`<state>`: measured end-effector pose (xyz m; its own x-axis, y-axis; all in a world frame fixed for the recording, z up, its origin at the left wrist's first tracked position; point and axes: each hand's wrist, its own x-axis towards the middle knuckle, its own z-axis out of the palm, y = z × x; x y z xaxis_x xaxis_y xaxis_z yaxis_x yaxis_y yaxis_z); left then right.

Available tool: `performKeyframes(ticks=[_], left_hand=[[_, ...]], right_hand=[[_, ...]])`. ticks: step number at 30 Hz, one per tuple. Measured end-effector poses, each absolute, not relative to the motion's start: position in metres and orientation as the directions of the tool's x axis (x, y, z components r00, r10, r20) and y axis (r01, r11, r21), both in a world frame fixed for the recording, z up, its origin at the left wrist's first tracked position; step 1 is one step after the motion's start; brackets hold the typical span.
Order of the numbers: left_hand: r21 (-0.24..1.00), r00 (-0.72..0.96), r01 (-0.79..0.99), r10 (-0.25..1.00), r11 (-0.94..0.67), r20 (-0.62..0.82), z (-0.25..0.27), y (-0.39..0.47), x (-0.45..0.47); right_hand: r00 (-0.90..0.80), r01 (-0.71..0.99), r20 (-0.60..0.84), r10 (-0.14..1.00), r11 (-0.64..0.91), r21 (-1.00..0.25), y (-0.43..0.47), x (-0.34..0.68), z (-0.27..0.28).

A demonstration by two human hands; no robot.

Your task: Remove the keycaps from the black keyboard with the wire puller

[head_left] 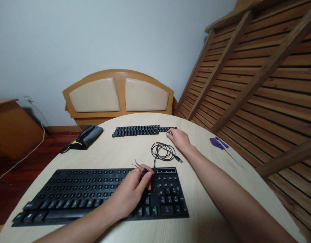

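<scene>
My left hand (pixel 131 192) is closed around a wire keycap puller (pixel 144 172), its thin prongs sticking up past the fingers. It rests over the right part of a black keyboard (pixel 94 170), whose upper rows are bare sockets; keycaps are still seated in the lower rows and part of the number pad. At the far side of the table, my right hand (pixel 179 137) has its fingertips pinched together at the right end of several rows of loose black keycaps (pixel 136 130). Whatever is between those fingertips is too small to make out.
A coiled black USB cable (pixel 163 152) lies between the hands, joined to the keyboard. At the left of the round table (pixel 196 195) is a dark pouch (pixel 88 136). A purple cloth (pixel 218 143) with a thin stick (pixel 230 153) across it lies at the right edge.
</scene>
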<state>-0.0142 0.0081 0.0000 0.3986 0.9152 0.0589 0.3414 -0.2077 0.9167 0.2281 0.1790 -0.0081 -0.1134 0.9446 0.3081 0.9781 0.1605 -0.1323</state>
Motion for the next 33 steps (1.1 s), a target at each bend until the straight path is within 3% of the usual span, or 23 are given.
performKeyframes(ticks=[13,33], left_hand=[[0.915,0.391,0.355,0.919,-0.192,0.041,0.000,0.007,-0.014],[0.916,0.393,0.349,0.918,-0.199,0.050,-0.002,0.007,-0.014]], right_hand=[[-0.161,0.981,0.412,0.897,0.192,-0.034,0.188,0.243,-0.026],[-0.131,0.981,0.408,0.903,0.179,-0.080,0.191,0.238,-0.026]])
